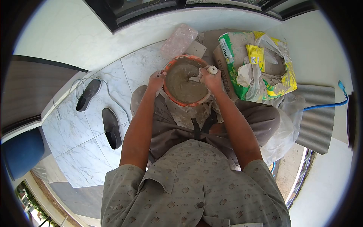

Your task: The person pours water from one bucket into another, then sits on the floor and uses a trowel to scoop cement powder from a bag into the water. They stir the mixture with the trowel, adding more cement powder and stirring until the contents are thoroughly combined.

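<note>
An orange-rimmed bucket point(166, 86) holds grey wet mortar point(181, 85) between my bent legs. My left hand point(157, 81) grips the bucket's rim on its left side. At the right side of the bucket, my right hand point(211, 78) is closed around the pale handle of a trowel point(213, 70). The trowel's metal part points left over the mortar, and its tip is hidden in the mix.
An opened green and yellow cement bag point(236, 68) stands right of the bucket. A plastic-wrapped block point(179, 41) lies behind it. Two dark shoes point(89, 94) rest on the tiles at left. Corrugated sheet point(319, 113), blue hose point(325, 106) and clear plastic point(283, 130) are at right.
</note>
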A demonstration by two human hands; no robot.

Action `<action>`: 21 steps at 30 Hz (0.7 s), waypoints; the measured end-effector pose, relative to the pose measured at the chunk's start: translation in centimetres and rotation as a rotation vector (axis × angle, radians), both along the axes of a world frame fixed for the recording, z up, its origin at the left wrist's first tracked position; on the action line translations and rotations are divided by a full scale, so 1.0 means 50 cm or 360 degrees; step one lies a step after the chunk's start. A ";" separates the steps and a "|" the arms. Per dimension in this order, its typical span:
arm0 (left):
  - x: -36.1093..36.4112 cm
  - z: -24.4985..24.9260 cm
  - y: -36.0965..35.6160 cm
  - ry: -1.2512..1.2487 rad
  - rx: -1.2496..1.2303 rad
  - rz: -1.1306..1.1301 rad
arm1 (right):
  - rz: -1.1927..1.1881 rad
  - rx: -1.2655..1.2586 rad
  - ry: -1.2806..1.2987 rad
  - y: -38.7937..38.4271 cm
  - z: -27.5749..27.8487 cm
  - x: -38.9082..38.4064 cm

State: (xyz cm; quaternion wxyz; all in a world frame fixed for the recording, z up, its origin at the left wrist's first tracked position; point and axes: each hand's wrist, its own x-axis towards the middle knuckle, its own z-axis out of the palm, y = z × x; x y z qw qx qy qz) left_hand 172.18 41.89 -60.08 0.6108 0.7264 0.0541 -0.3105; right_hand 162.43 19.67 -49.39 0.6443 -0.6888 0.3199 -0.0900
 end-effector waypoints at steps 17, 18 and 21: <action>-0.004 0.039 -0.006 0.0136 -0.0110 0.0067 | -0.0053 -0.0074 -0.0355 0.007 0.050 0.068; -0.003 0.038 -0.005 0.0116 -0.0089 0.0057 | -0.0036 -0.0115 -0.0262 0.012 0.016 0.058; -0.005 0.038 -0.004 0.0095 -0.0083 0.0052 | -0.0008 -0.0122 -0.0127 0.033 -0.024 0.014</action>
